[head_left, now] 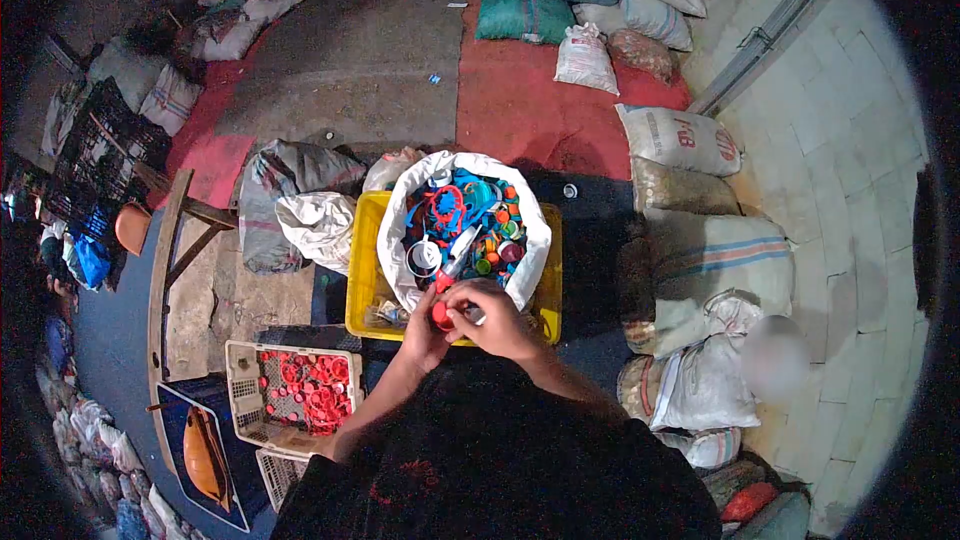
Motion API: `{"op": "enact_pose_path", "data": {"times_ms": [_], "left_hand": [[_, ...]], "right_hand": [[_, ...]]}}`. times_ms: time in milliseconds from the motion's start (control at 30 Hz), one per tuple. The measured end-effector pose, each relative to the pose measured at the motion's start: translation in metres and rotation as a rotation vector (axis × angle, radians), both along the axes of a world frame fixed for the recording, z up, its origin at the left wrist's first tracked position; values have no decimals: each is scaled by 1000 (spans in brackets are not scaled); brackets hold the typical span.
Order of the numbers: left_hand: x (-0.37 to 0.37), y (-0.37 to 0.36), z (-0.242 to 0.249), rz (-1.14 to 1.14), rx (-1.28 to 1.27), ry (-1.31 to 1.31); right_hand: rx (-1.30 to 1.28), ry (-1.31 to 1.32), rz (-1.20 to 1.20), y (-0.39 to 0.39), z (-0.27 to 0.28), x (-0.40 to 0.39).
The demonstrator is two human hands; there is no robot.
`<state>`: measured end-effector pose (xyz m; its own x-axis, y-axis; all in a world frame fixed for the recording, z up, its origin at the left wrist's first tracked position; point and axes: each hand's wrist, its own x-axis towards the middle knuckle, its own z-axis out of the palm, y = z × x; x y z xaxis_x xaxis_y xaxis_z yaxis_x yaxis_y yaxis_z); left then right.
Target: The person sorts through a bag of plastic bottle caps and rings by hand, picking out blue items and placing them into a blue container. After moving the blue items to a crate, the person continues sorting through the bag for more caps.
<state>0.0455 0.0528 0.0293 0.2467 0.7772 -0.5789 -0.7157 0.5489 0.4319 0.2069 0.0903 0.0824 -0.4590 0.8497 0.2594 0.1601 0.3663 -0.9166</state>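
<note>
Action right over the near edge of the yellow crate (367, 317): the left hand (425, 338) has its fingers curled round a red round piece (441, 315), the right hand (492, 318) pinches narrow against it. That piece shows its round side to the camera; its long axis I can't tell. Just beyond, a slim pale object (461, 248) slants over the open white sack (535, 230), its upper end leaning toward the crate's far right corner. Red characters mark the printed sack (680, 140) by the wall, maybe "PB", not clearly legible.
</note>
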Motion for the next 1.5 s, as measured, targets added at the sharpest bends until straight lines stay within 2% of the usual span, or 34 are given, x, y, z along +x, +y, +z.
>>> {"op": "enact_pose_path", "data": {"times_ms": [67,167,267,300,333,400,533,633,733,867,967,1067,1167,1267,1300,1400,1433,1500], "left_hand": [[0,1,-9,1,6,-22],[-3,-5,-18,18,-3,-35],[-13,-10,-18,15,-50,10],[-16,-10,-16,12,-68,34],[-17,-10,-12,34,-66,48],[-18,-10,-3,77,-62,74],[-23,-9,-5,131,-136,133],[-27,-10,-5,116,-77,137],[-29,-10,-6,99,-50,114],[-27,-8,-4,117,-48,95],[-28,-7,-9,102,-39,97],[-30,-6,-16,106,-20,90],[-32,-4,-20,120,-17,90],[-33,-1,-9,75,-7,58],[-34,0,-9,61,17,29],[-32,6,-8,75,62,-114],[-30,7,-6,90,73,-172],[-27,12,-3,99,89,-228]], "right_hand": [[246,-147,-43,-3,-10,-3],[165,-145,12,-4,-6,0],[13,-29,-35,4,-18,9],[-33,-48,-116,5,-22,16],[36,-79,-185,10,-27,24],[-103,-212,-234,18,-40,43],[9,-419,-187,25,-76,71],[161,-562,-70,27,-89,71],[248,-811,-95,18,-68,55],[284,-1017,-177,21,-80,37],[310,-1047,-168,22,-84,33],[197,-1001,-49,25,-68,33],[-405,-619,26,39,-64,40],[-310,-120,-138,42,-89,45],[-400,-81,-188,39,-91,45],[-1003,774,-151,32,-50,32],[-984,864,-41,34,-66,34],[-987,906,-31,32,-63,31]]}}
